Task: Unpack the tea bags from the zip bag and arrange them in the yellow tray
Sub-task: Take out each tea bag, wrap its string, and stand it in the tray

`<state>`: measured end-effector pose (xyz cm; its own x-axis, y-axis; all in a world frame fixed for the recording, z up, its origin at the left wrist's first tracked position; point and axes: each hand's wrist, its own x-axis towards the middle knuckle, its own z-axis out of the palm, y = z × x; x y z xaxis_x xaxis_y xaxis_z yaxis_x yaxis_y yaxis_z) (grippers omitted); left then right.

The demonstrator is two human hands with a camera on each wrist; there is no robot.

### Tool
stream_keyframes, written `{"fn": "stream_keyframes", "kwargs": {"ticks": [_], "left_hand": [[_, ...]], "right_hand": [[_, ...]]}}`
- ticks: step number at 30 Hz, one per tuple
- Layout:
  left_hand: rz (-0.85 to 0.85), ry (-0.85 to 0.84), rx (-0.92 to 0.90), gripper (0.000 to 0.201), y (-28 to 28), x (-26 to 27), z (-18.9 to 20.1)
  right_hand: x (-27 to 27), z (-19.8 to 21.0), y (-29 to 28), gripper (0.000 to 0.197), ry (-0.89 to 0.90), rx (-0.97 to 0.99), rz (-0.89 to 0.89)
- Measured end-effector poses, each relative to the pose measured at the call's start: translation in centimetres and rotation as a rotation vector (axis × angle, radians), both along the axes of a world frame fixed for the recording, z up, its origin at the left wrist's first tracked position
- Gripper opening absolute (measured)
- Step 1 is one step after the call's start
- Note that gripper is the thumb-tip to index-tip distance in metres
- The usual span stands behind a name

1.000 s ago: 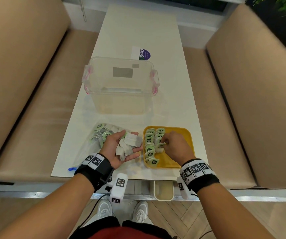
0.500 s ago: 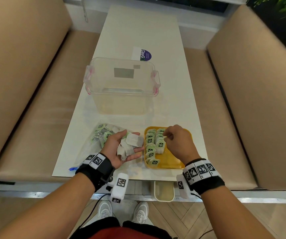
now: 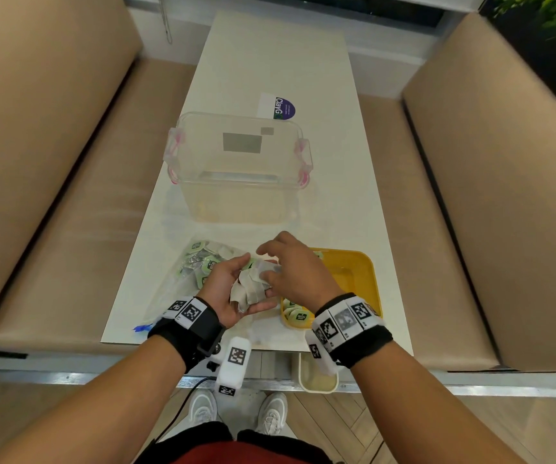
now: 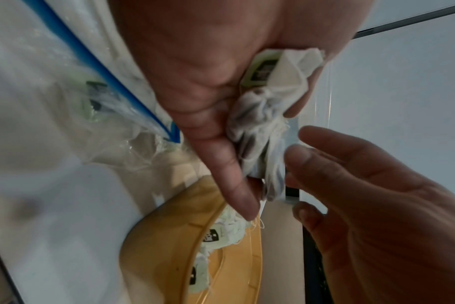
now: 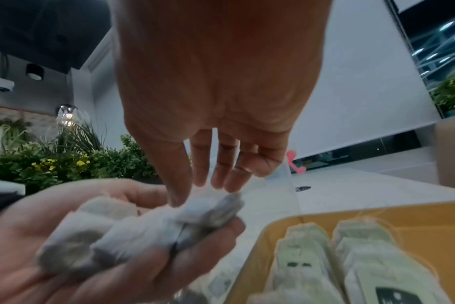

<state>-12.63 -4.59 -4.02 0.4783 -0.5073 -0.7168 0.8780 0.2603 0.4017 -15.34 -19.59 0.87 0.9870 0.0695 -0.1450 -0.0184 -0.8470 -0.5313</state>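
Several tea bags (image 3: 249,289) sit bunched in my left hand (image 3: 226,289), which is turned palm up with the fingers curled loosely around the pile, low in the middle of the head view. One bag's green tag shows against my palm in the left wrist view. My right hand (image 3: 291,269) lies just right of it, palm down, fingers nearly straight and a little spread, their tips at the top bag of the pile; in the right wrist view my thumb touches that bag, but I cannot tell whether I have it pinched.

More tea bags stand in two rows in the yellow tray (image 3: 353,272), right of centre in the lower half of the head view, partly hidden behind my right wrist. The zip bag (image 3: 183,279), clear with a blue strip along its mouth, lies flat on the white table (image 3: 280,61) to the left of my left hand, with green-tagged bags inside it. Higher in the frame, at centre, stands a clear plastic box (image 3: 236,169) with pink latches, and behind it lies a white and purple card (image 3: 278,106).
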Motion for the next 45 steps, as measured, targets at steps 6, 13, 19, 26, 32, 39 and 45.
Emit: {"fn": "stream_keyframes", "kwargs": {"ticks": [6,13,19,26,32,39,45], "left_hand": [[-0.002,0.008,0.014,0.042,-0.1,0.1,0.0],[-0.016,0.009,0.012,0.047,-0.1,0.3,0.1],[-0.032,-0.002,-0.001,0.052,0.4,0.7,0.0],[-0.034,-0.014,0.012,0.051,0.0,0.2,-0.2],[-0.026,-0.001,-0.006,0.050,0.0,0.0,-0.4],[-0.034,0.000,-0.006,0.050,0.2,0.1,-0.5],[-0.039,-0.003,-0.008,0.050,0.2,0.1,-0.5]], "right_hand": [[0.1,-0.7,0.5,0.037,0.054,-0.034,-0.003],[-0.2,1.0,-0.5,0.006,-0.026,0.099,-0.125],[-1.3,3.1,-5.2,0.016,-0.141,0.147,-0.310],[-2.5,3.6,-8.2,0.030,-0.010,0.018,-0.338],[-2.9,2.1,-9.0,0.028,0.023,-0.232,-0.273],[-2.9,2.2,-9.7,0.021,0.083,-0.270,-0.242],[-2.7,2.5,-9.6,0.018,0.093,-0.219,-0.284]]}}
